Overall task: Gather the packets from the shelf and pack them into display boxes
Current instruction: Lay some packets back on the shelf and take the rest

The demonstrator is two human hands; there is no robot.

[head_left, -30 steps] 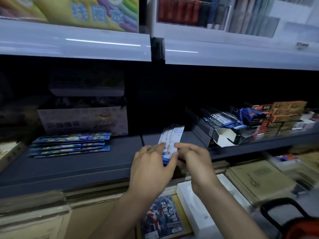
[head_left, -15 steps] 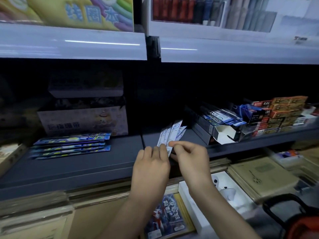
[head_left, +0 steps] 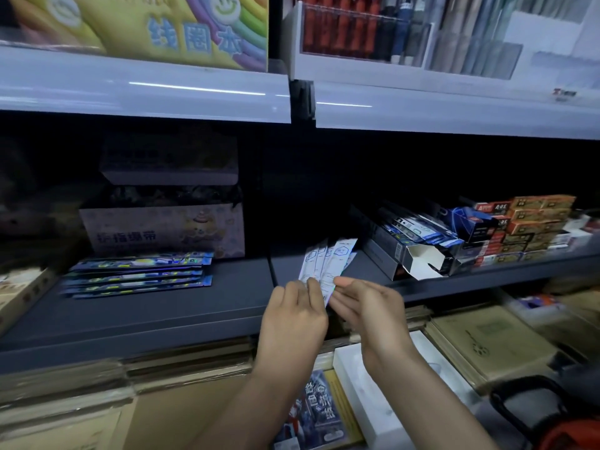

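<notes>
Both hands meet at the front edge of a dark shelf (head_left: 162, 319), and between them we see a small fan of thin white packets (head_left: 328, 261) with blue print. Our left hand (head_left: 292, 316) curls its fingers round the lower end of the fan. Our right hand (head_left: 370, 310) seems to pinch that same lower edge between thumb and fingertips, though blur makes the exact contact hard to confirm. The packets tilt up and away from us, top ends spread apart above the shelf, lower ends gathered in the hands. To the right, on the same shelf, an open display box (head_left: 418, 258) lies with its white flap out and similar packets inside. We judge the packets light, thin, bendable and probably slick, so they may slide past one another. Squaring them into a stack and holding near one short end, thumb on one face and fingers on the other, should suit them.
</notes>
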